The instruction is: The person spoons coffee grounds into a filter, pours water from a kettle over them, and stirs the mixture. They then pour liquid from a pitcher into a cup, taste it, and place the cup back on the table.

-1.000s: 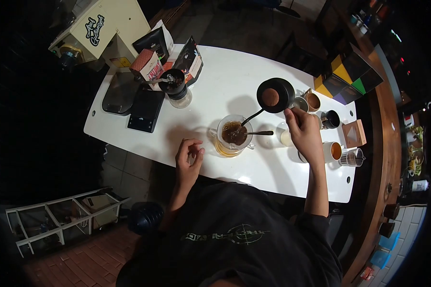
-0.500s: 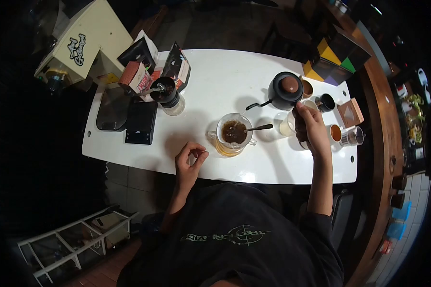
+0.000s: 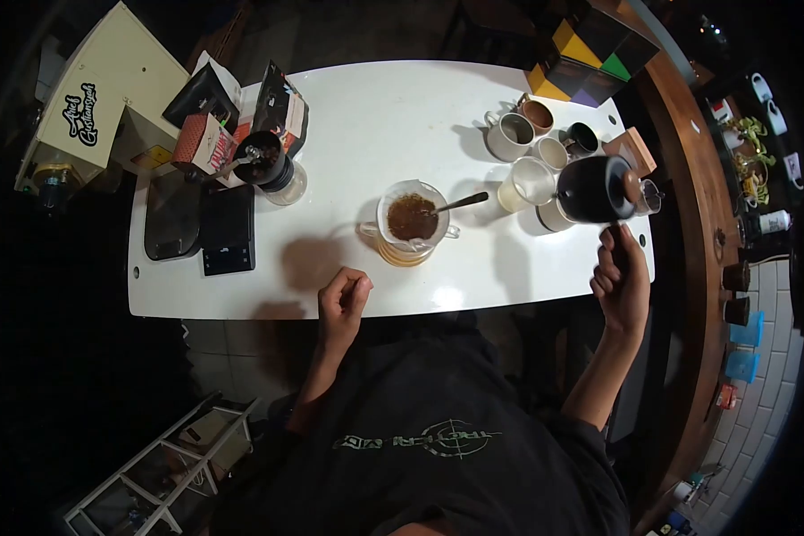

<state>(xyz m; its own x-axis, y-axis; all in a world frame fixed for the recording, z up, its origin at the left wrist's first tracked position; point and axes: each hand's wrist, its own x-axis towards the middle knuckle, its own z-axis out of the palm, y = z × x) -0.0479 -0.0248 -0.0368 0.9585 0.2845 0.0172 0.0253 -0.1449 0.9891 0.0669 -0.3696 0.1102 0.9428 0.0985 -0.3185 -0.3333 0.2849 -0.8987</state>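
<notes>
My right hand (image 3: 623,281) grips the handle of a black gooseneck kettle (image 3: 591,190), held tilted over the table's right side; its spout is hard to make out. The lid has a brown knob (image 3: 632,186). My left hand (image 3: 342,304) is closed in a loose fist by the table's front edge, with nothing visible in it. Ahead of it stands a coffee dripper (image 3: 427,189) with a paper filter and wet brown coffee grounds (image 3: 411,217). A spoon (image 3: 464,203) rests in the dripper, its handle pointing right. Beneath is a glass server (image 3: 406,256).
Several cups, including a metal pitcher (image 3: 510,137) and a clear glass (image 3: 531,181), crowd the right side. A hand grinder (image 3: 263,161), coffee bags (image 3: 281,112) and a black scale (image 3: 229,234) occupy the left. A colourful box (image 3: 590,58) stands at the back right.
My right hand has moved the kettle to the right and nearer me, uncovering the metal pitcher. My left hand's fingers have curled tighter. The whole view has shifted slightly.
</notes>
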